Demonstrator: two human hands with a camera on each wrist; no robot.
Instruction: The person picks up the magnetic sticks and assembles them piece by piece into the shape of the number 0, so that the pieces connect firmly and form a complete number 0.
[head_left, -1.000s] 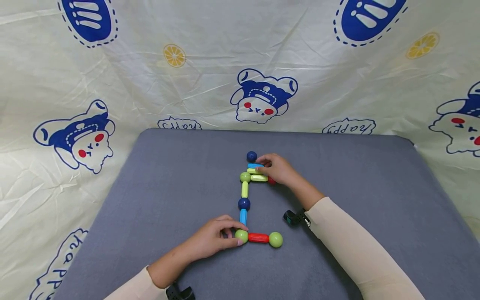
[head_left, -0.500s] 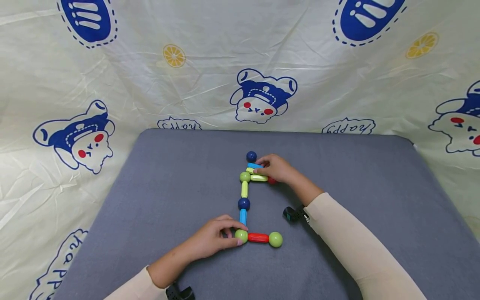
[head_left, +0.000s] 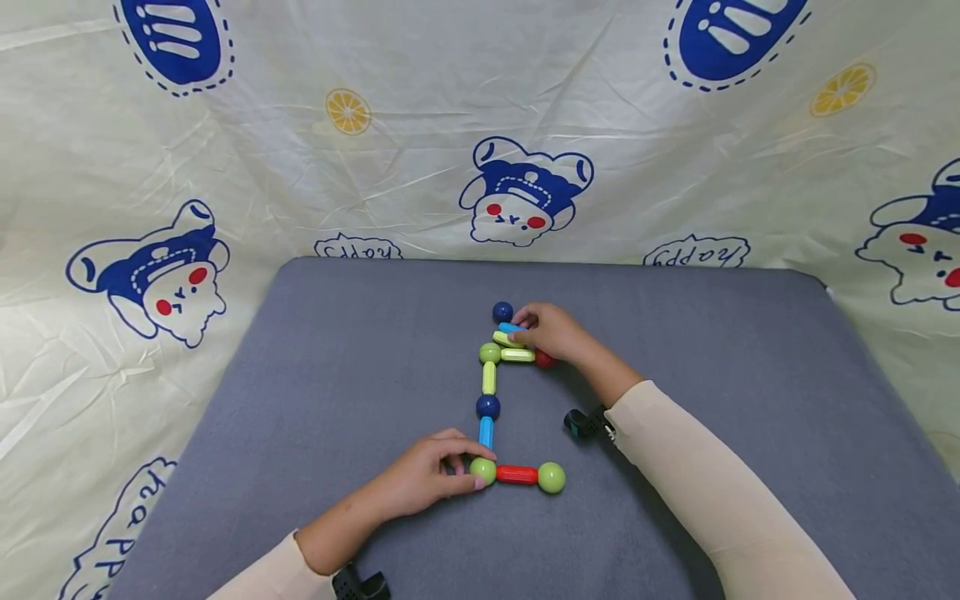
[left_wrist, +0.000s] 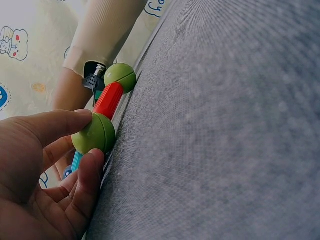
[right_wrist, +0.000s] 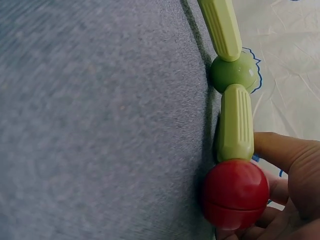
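Observation:
In the head view my left hand (head_left: 423,475) pinches a green ball (head_left: 483,472) at the near corner of a magnetic ball-and-rod figure, thumb and fingers on either side. A red rod (head_left: 517,475) joins that ball to another green ball (head_left: 552,477). My right hand (head_left: 553,332), at the far end, pinches a blue rod (head_left: 512,328) and a yellow-green rod (head_left: 506,340) lying side by side and slightly tilted. Just beyond its fingertips sits a dark blue ball (head_left: 502,312). In the right wrist view, a red ball (right_wrist: 235,192) and attached yellow-green rod (right_wrist: 236,122) lie beside the hand.
Between the hands runs the figure's upright line: a light blue rod (head_left: 486,432), a dark blue ball (head_left: 488,407), a yellow-green rod (head_left: 489,378) and a green ball (head_left: 490,353). The grey tabletop (head_left: 337,358) ends at a printed curtain (head_left: 420,167).
My right hand has moved slightly away from me, and the blue and yellow-green rods in it have tilted and shifted with it. My left hand has stayed on the green ball.

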